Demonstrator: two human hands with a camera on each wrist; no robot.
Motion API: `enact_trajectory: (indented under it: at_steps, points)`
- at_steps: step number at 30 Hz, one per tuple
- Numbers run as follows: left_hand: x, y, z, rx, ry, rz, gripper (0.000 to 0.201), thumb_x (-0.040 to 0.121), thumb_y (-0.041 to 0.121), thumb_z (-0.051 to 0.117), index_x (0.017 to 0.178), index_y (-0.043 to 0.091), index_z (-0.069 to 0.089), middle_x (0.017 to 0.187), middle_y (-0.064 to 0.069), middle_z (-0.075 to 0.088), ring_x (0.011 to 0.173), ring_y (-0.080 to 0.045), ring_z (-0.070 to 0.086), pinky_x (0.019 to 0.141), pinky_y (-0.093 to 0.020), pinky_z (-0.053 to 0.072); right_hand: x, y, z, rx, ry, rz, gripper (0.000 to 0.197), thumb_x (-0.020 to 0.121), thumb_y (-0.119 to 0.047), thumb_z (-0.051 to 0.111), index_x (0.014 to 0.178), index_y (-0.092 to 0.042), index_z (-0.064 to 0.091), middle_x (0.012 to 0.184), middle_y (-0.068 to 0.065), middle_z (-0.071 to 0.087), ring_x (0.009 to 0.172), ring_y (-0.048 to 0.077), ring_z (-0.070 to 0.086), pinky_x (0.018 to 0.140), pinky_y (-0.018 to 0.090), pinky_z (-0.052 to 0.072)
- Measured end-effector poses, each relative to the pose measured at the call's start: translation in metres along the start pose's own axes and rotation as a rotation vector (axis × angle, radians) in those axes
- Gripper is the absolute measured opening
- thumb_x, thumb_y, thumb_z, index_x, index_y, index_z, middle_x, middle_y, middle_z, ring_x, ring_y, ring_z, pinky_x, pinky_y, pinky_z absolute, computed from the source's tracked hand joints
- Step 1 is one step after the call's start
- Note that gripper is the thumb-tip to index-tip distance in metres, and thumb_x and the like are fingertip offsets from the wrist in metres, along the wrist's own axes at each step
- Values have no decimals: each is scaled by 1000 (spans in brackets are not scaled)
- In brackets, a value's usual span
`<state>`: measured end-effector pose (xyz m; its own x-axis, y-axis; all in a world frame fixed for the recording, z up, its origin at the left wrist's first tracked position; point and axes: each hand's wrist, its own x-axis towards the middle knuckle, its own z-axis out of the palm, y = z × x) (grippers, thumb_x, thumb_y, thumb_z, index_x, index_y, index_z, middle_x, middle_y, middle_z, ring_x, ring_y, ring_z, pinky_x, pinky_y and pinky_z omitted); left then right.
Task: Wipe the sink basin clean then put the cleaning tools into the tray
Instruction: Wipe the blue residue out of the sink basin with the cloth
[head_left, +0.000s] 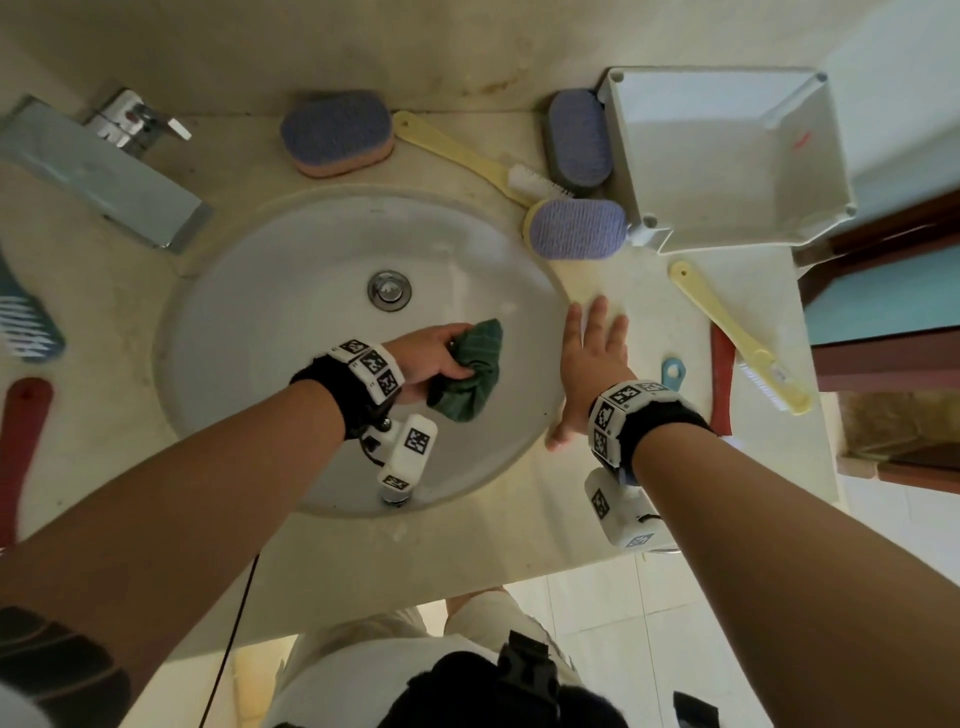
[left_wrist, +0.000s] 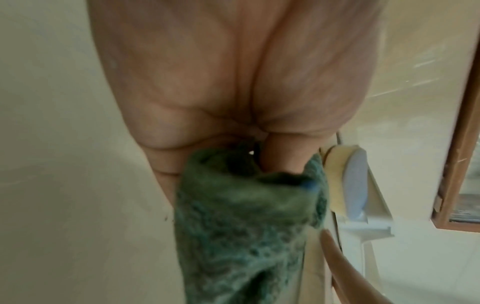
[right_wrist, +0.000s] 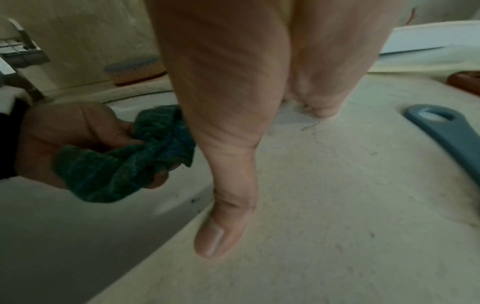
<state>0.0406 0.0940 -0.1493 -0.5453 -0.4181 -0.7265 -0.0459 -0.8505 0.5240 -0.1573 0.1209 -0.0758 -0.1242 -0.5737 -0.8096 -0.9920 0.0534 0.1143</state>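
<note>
Bunched in the left hand (head_left: 434, 358), the green cloth (head_left: 470, 371) is held by curled fingers inside the sink basin (head_left: 270, 322), at about four o'clock from the drain (head_left: 389, 289). From the head camera, the right hand (head_left: 589, 358) lies flat, fingers spread, on the countertop (head_left: 613, 499) at the basin's three o'clock rim, holding nothing. At one o'clock stands the white tray (head_left: 727, 156), with nothing in it, three purple sponges and a yellow brush (head_left: 467, 156) around its near-left side; another yellow brush (head_left: 737, 338) lies at three o'clock.

From the left wrist, the cloth (left_wrist: 246, 216) hangs from the closed fingers, blurred, against the pale basin wall.

From the right wrist, the thumb (right_wrist: 223, 236) presses the countertop just beside the basin rim, and the other hand grips the cloth (right_wrist: 124, 160) low in the bowl.

Wiping seems to be the step in hand; no tool is in the tray yet. Next, I judge, the cloth must sweep the remaining basin wall, specks near the rim included, with the right hand bracing.
</note>
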Motion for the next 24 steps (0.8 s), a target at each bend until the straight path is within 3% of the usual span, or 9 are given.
enact_trajectory:
  at_steps: [6, 10, 12, 13, 16, 19, 22, 24]
  points:
    - [-31, 0, -32, -75, 49, -9, 54, 79, -23, 39, 123, 5, 54, 108, -20, 63, 98, -35, 62, 83, -41, 56, -1, -3, 0, 6, 2, 25, 163, 51, -37, 95, 142, -7, -37, 146, 22, -44, 138, 48, -28, 117, 53, 1]
    - [-43, -5, -41, -287, 38, -56, 42, 74, 18, 62, 115, 7, 60, 109, -16, 62, 101, -33, 60, 93, -43, 49, 0, -6, 0, -1, 5, 35, 163, 50, -36, 95, 142, -7, -37, 146, 22, -44, 138, 49, -28, 117, 53, 2]
    - [-45, -7, -44, -349, 68, -68, 45, 77, 39, 64, 111, 9, 65, 112, -12, 66, 105, -32, 61, 98, -44, 46, 0, -7, 0, -6, 9, 40, 164, 50, -37, 95, 142, -6, -37, 146, 23, -44, 138, 49, -27, 117, 53, 2]
    - [-46, -8, -45, -357, 93, -66, 44, 80, 42, 61, 110, 10, 66, 112, -11, 67, 106, -31, 62, 98, -44, 46, 0, -7, 1, -9, 10, 41, 163, 50, -37, 95, 142, -6, -37, 146, 23, -43, 138, 49, -27, 117, 53, 3]
    - [-51, -10, -46, -324, 167, -9, 20, 92, 29, 55, 92, 12, 67, 97, -8, 71, 94, -28, 67, 84, -39, 52, -1, -7, 0, -13, 20, 40, 164, 50, -38, 95, 142, -7, -37, 146, 23, -44, 138, 50, -27, 117, 54, 5]
    - [-53, -10, -54, -187, 278, 96, 20, 91, 10, 57, 72, 14, 53, 71, -6, 59, 71, -24, 59, 69, -33, 52, 0, -7, 1, -16, 15, 43, 164, 50, -38, 95, 141, -7, -37, 146, 23, -44, 138, 50, -27, 118, 54, 5]
    - [-51, -8, -66, -42, 485, 179, 22, 82, -5, 63, 74, 12, 53, 70, -6, 60, 67, -24, 59, 64, -31, 52, 0, -7, 1, -14, 12, 43, 164, 50, -38, 95, 141, -6, -38, 145, 23, -45, 138, 49, -28, 117, 54, 4]
    - [-46, -5, -73, -53, 574, 214, 25, 78, -10, 64, 79, 13, 54, 80, -9, 61, 71, -25, 62, 66, -33, 54, 1, -7, 1, -15, 14, 44, 164, 50, -37, 95, 141, -6, -38, 145, 23, -45, 138, 50, -28, 117, 54, 4]
